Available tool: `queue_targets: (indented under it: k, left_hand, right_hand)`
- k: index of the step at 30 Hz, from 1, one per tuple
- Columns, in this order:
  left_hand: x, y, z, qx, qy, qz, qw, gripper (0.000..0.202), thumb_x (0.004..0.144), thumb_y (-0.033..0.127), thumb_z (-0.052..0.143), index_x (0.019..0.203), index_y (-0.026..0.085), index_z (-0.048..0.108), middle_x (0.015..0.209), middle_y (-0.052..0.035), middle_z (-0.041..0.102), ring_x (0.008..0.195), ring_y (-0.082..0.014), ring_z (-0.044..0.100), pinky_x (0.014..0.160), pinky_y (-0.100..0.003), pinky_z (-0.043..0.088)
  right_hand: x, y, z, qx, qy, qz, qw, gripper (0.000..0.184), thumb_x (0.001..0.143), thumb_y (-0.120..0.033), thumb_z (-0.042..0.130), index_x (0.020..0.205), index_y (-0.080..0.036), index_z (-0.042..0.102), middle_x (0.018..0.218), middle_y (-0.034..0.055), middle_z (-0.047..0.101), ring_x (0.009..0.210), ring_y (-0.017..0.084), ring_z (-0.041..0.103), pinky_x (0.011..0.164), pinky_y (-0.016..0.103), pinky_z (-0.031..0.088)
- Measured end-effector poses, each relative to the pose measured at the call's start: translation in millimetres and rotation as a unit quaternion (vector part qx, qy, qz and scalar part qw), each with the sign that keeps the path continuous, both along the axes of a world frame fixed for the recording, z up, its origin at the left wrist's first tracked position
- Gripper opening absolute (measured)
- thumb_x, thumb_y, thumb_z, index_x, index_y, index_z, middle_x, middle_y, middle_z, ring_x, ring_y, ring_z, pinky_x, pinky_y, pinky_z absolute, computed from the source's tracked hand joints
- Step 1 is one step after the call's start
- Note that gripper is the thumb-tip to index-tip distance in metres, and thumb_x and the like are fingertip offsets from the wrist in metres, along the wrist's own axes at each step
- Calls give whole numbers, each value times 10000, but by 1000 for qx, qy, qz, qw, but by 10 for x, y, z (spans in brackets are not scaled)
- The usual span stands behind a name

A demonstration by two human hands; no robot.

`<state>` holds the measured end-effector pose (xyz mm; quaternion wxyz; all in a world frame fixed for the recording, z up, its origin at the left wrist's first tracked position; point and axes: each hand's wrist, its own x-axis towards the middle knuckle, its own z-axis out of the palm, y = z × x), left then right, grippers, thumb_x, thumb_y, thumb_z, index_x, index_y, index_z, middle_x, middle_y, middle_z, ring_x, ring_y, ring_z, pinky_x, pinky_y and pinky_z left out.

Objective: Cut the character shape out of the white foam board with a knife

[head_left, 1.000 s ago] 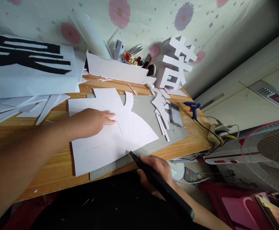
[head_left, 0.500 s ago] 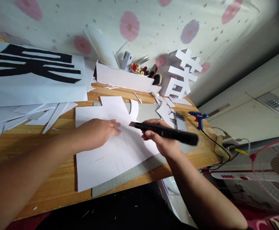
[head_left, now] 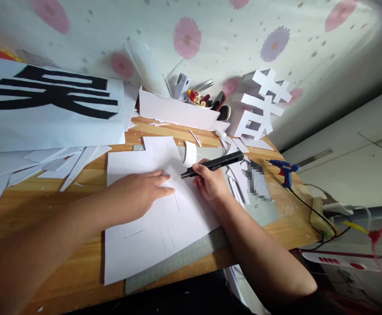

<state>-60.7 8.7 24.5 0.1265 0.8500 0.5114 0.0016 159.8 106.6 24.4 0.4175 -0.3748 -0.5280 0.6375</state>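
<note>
A large white sheet of card (head_left: 151,227) with cut lines lies on a grey cutting mat (head_left: 191,253) on the wooden table (head_left: 46,210). My left hand (head_left: 138,192) lies flat on the sheet, fingers stretched out and pressing it down. My right hand (head_left: 210,181) is closed round a black craft knife (head_left: 213,164), whose tip rests on the sheet just beyond my left fingertips.
White offcuts (head_left: 236,175) lie right of the sheet. A blue glue gun (head_left: 284,168) with its cord is at the table's right edge. A white box of tools (head_left: 177,109) and a white cut-out character (head_left: 263,105) stand at the back. A black-printed sheet (head_left: 46,105) leans at left.
My right hand brought the knife from the table's front edge up over the sheet and set its tip down near my left fingertips. My left hand stayed on the sheet.
</note>
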Motion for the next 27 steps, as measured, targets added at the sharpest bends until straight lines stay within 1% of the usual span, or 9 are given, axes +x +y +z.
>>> queue_targets:
  k: [3, 6, 9, 15, 20, 27]
  left_hand:
    - [-1, -13, -53, 6, 12, -9, 1000, 763, 865, -6, 461, 1530, 329, 627, 1712, -21, 477, 1603, -291, 400, 1232, -414, 437]
    - [-2, -18, -101, 8, 16, -8, 1000, 770, 866, -17, 451, 1532, 330, 623, 1706, -48, 490, 1605, -306, 395, 1223, -436, 449]
    - [-10, -26, -151, 12, 8, -8, 1000, 782, 863, -27, 444, 1536, 330, 617, 1710, -57, 485, 1607, -319, 391, 1223, -449, 445]
    - [-46, -33, -252, 39, -2, -11, 999, 737, 889, 7, 463, 1533, 333, 612, 1725, -35, 464, 1619, -289, 371, 1241, -412, 411]
    - [-55, -39, -283, 46, 6, -12, 999, 743, 882, 12, 456, 1535, 330, 611, 1727, -31, 461, 1614, -293, 380, 1236, -413, 415]
    - [-56, -28, -311, 65, 12, -24, 998, 741, 892, 1, 461, 1541, 328, 606, 1711, -53, 484, 1601, -290, 404, 1231, -414, 418]
  right_hand:
    - [-20, -28, -60, 5, -27, -15, 999, 286, 606, -370, 842, 627, -227, 596, 416, -119, 420, 379, 67, 333, 398, 228, 324]
    - [-11, -23, -91, 14, -46, -27, 998, 241, 601, -355, 818, 623, -222, 619, 427, -110, 438, 386, 73, 351, 404, 233, 327]
    - [-8, -18, -99, 23, -58, -22, 998, 235, 605, -361, 814, 620, -224, 624, 439, -101, 460, 396, 78, 359, 417, 241, 337]
    - [-23, -37, -81, 39, -87, -4, 995, 257, 604, -381, 838, 603, -220, 637, 455, -85, 502, 426, 90, 402, 438, 246, 327]
    - [-15, -37, -77, 51, -86, 4, 995, 241, 607, -365, 838, 609, -220, 646, 482, -76, 536, 459, 95, 424, 473, 254, 352]
    - [-13, -35, -62, 45, -72, 8, 996, 219, 584, -342, 843, 608, -215, 666, 484, -72, 546, 462, 94, 433, 477, 255, 339]
